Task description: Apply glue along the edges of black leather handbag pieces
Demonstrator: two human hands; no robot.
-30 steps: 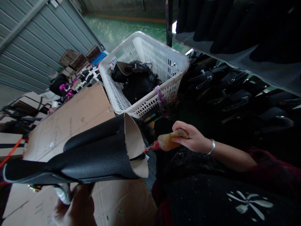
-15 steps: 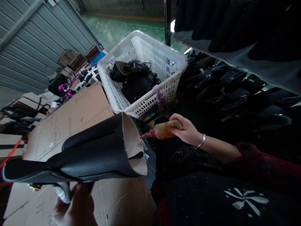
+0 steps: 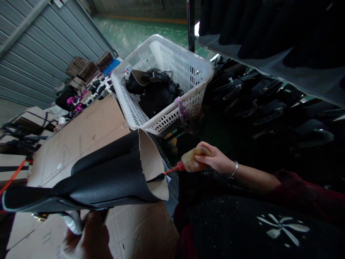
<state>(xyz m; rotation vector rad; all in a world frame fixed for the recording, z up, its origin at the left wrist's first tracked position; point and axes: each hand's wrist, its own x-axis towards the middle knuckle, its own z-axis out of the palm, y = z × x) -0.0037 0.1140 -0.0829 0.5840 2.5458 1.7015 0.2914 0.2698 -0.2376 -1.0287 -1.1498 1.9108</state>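
Observation:
A black leather bag piece (image 3: 107, 176) lies on its side above the cardboard, its open end with a beige lining (image 3: 152, 162) facing right. My left hand (image 3: 90, 235) is closed on the piece from below, beside a plastic-wrapped part (image 3: 72, 222). My right hand (image 3: 215, 158) squeezes a yellowish glue bottle (image 3: 192, 160) with a red nozzle. The nozzle tip is at the lower right rim of the opening, by a small black strip (image 3: 156, 178).
Behind the piece stands a white plastic basket (image 3: 167, 120) with black bags inside. Cardboard (image 3: 83, 135) covers the table. Black bags (image 3: 272, 108) fill the right side under a rack. Stacked parts (image 3: 83, 70) lie at the back left.
My right hand and the bottle have moved down and slightly right, bringing the nozzle tip from the middle of the opening's rim to the black strip. The bag piece has hardly moved.

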